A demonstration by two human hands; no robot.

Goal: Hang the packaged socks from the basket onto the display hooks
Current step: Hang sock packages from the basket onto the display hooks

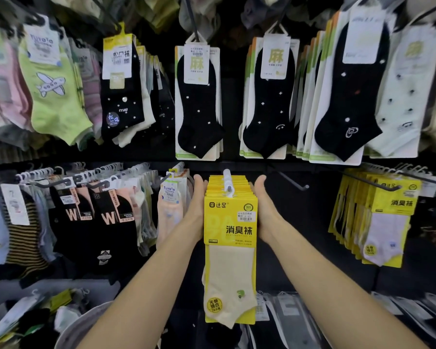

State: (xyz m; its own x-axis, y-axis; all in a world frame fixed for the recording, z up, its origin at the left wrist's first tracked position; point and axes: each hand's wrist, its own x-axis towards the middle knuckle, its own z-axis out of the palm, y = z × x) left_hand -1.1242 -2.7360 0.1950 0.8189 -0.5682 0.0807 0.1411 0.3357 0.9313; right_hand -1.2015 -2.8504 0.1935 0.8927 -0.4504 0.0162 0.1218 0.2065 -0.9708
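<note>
Wall (300, 222) of socks ahead; basket (86, 317) low on the left; yellow packs (230, 222) hang stacked at centre; left hand (198, 205) and right hand (263, 207) press the stack's sides, fingers straight and together; hook (227, 181) on top.

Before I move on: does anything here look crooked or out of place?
Nothing stands out. The stack of yellow-carded cream sock packs hangs straight between the left hand and right hand; the black metal hook beside it is bare.
</note>
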